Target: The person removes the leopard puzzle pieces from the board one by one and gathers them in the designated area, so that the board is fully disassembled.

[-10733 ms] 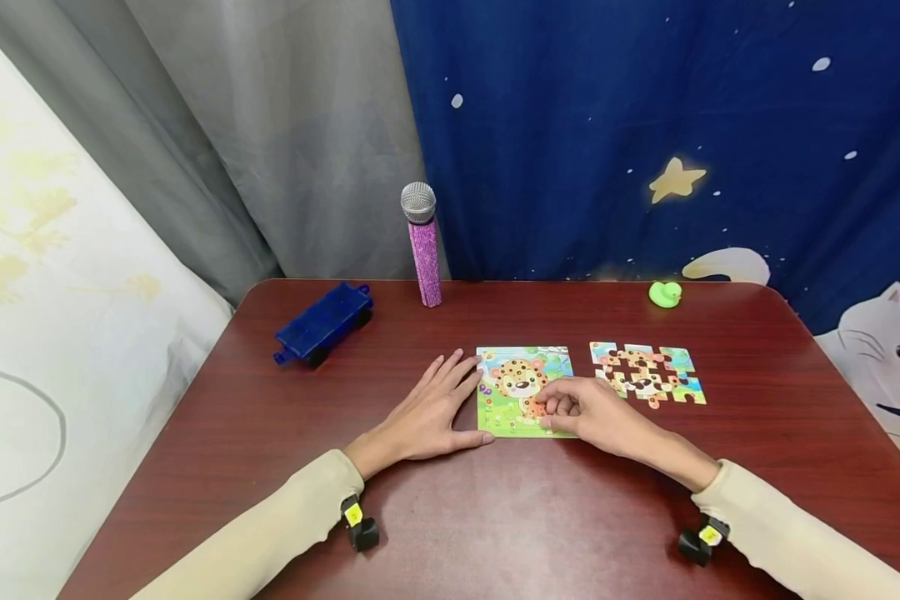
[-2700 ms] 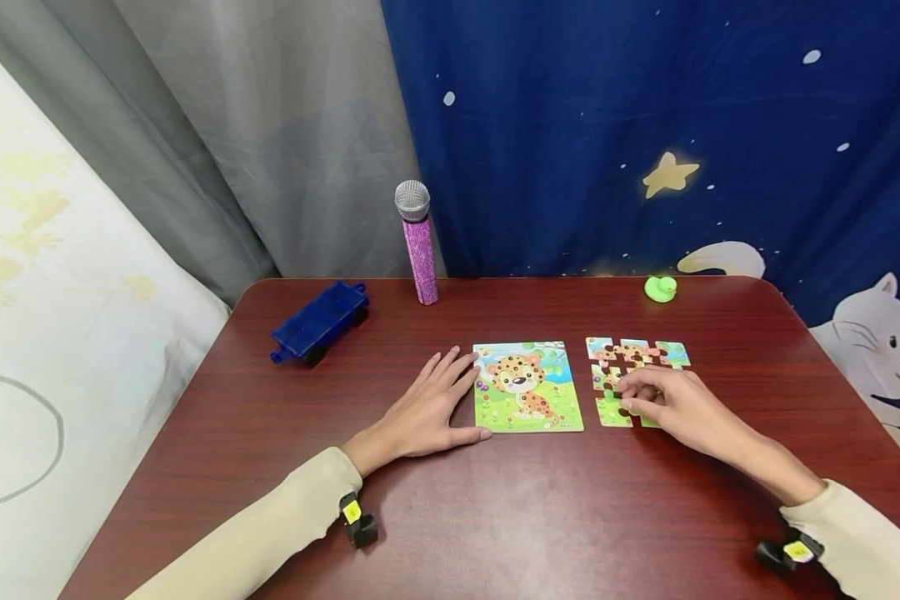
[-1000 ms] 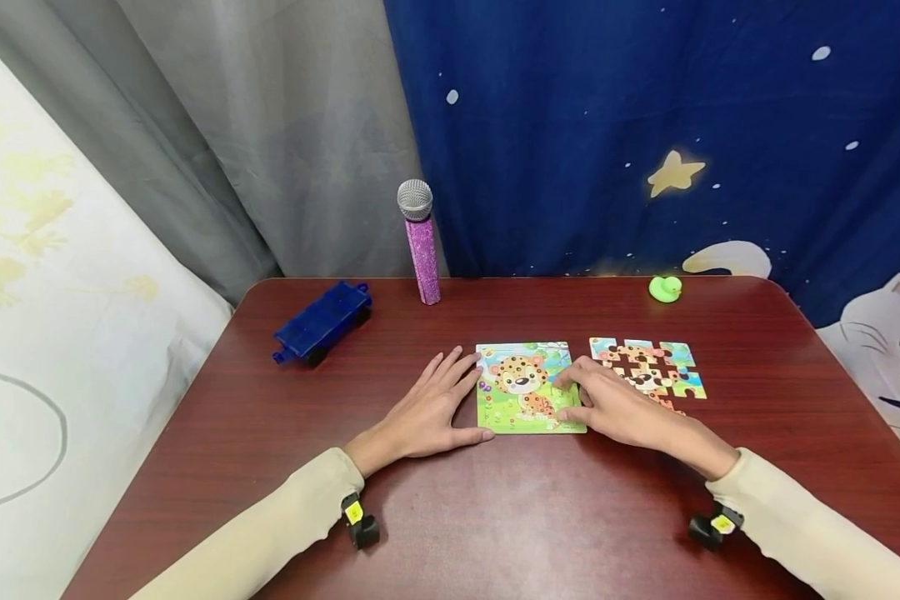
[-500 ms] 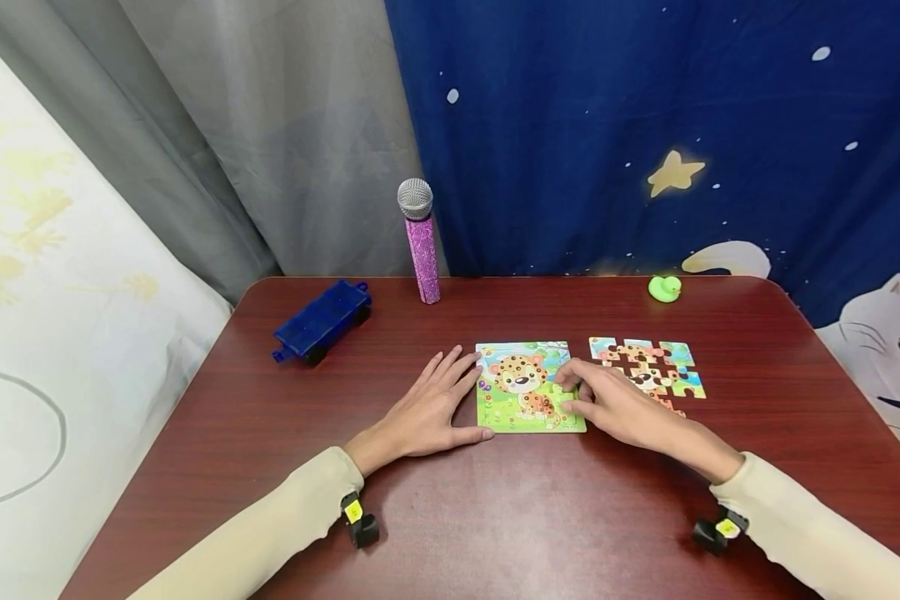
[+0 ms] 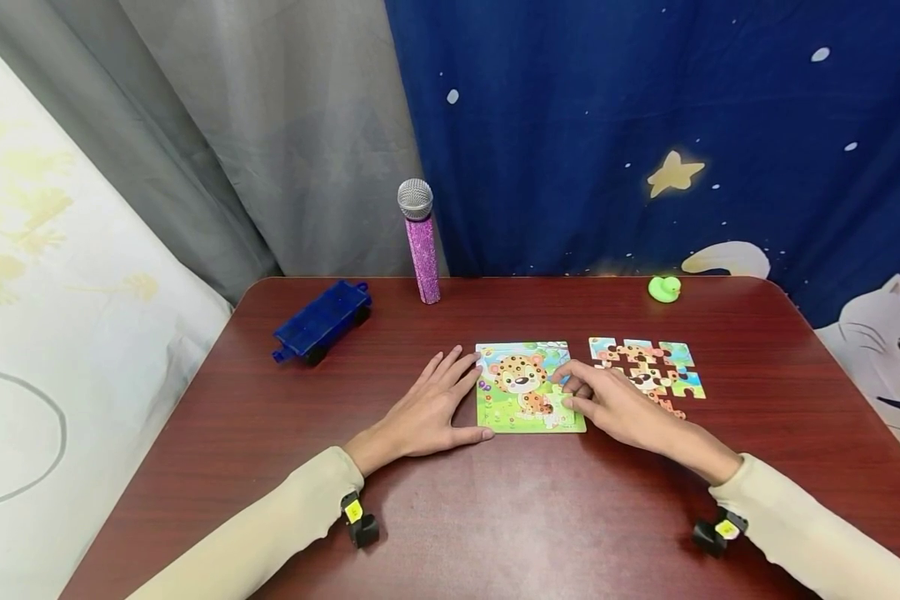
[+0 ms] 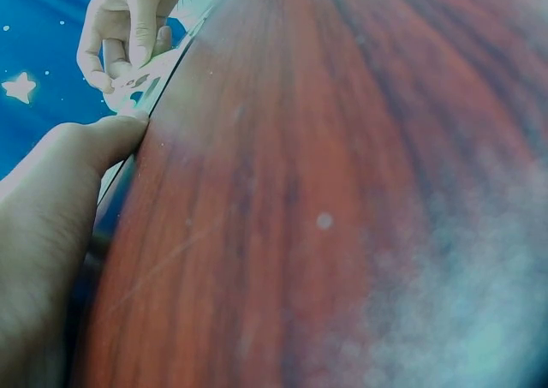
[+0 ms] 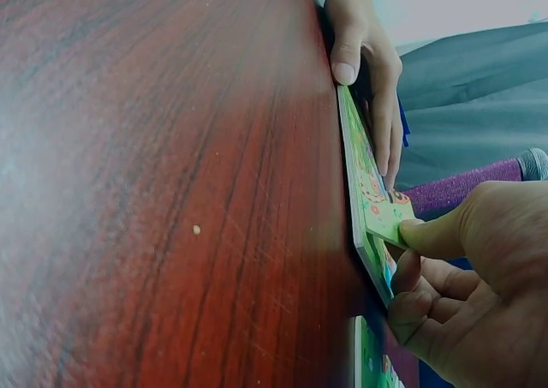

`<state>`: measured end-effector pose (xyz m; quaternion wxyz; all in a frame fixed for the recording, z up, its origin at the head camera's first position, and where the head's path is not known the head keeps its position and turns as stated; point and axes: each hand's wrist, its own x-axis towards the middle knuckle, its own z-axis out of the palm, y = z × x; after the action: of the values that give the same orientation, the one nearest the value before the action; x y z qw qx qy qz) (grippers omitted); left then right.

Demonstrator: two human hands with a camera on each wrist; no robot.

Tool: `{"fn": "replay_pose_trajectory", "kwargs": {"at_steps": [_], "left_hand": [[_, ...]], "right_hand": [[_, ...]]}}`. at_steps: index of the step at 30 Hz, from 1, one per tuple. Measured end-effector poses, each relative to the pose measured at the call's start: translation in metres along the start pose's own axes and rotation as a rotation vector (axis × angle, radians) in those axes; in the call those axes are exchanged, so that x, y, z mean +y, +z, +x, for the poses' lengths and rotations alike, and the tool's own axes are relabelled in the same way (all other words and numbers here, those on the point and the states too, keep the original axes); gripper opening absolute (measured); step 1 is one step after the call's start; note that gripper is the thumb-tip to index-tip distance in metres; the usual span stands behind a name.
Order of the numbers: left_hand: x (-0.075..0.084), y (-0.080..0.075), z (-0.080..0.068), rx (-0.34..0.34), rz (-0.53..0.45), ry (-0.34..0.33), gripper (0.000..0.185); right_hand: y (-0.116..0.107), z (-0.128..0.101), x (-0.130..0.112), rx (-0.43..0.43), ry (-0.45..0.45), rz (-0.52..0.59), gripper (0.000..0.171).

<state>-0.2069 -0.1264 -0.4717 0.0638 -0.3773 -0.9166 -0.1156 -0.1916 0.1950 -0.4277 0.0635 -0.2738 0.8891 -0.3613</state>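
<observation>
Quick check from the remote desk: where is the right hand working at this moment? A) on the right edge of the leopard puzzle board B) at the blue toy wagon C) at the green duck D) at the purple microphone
A: the right hand pinches a green jigsaw piece at the right edge of the square leopard puzzle board, while the left hand rests flat against its left edge.

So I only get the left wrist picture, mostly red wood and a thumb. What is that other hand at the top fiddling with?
Observer: The right hand pinches a green puzzle piece at the picture board's right side.
Visitor: And the hand by my camera?
Observer: The left hand lies flat, fingers against the board's left edge.
Visitor: Any more pieces?
Observer: Yes, loose pieces lie on the table to the right of the board.
</observation>
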Motion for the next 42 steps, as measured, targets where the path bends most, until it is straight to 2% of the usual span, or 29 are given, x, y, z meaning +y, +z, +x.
{"fn": "replay_pose_trajectory", "kwargs": {"at_steps": [12, 21, 31, 42], "left_hand": [[0.000, 0.000, 0.000, 0.003, -0.001, 0.000, 0.099], [0.000, -0.001, 0.000, 0.006, 0.000, -0.001, 0.099], [-0.001, 0.001, 0.000, 0.007, 0.011, -0.001, 0.099], [-0.001, 0.001, 0.000, 0.007, 0.008, 0.000, 0.099]], "right_hand": [[0.002, -0.002, -0.001, 0.064, -0.016, 0.008, 0.025], [0.000, -0.003, -0.003, 0.121, -0.002, 0.055, 0.023], [-0.006, -0.006, -0.002, 0.119, 0.047, 0.087, 0.024], [-0.015, -0.014, 0.005, 0.152, 0.065, 0.063, 0.026]]}}
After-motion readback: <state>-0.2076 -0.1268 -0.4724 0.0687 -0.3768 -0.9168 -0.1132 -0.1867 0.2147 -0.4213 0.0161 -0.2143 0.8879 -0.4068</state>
